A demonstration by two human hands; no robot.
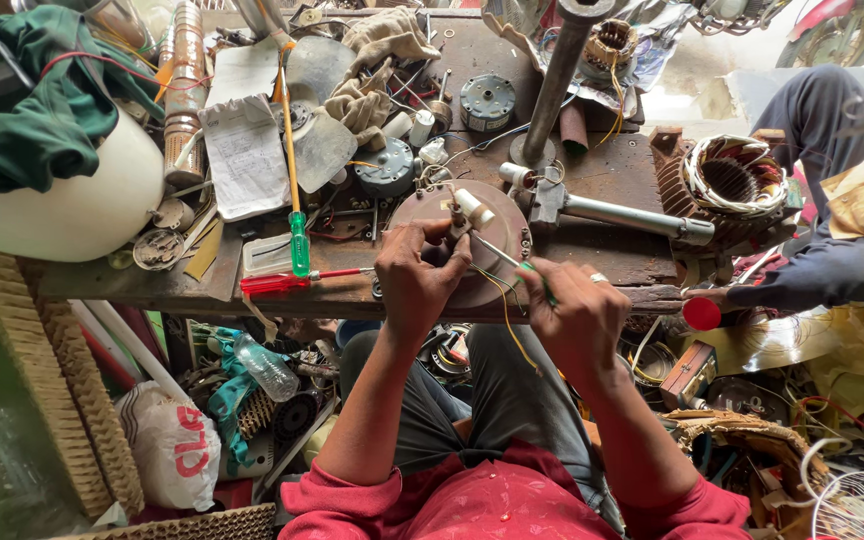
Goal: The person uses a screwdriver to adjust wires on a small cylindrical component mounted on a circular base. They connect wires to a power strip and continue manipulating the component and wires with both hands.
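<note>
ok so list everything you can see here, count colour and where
round motor housing: 1, brown, bench front centre, under both hands
green-handled screwdriver: 1, lying left of the housing
red-handled tool: 1, bench front edge
paper sheets: 2, white, bench left
wound stator: 1, copper and brown, bench right
plastic bottle: 1, clear, below the bench at left
red cap: 1, right of bench edge
left hand: 1, on the housing
right hand: 1, holding a thin green-handled tool

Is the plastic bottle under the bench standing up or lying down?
Tipped. The bottle leans slantwise in the clutter below the bench, cap end toward the upper left, not standing on its base.
</note>
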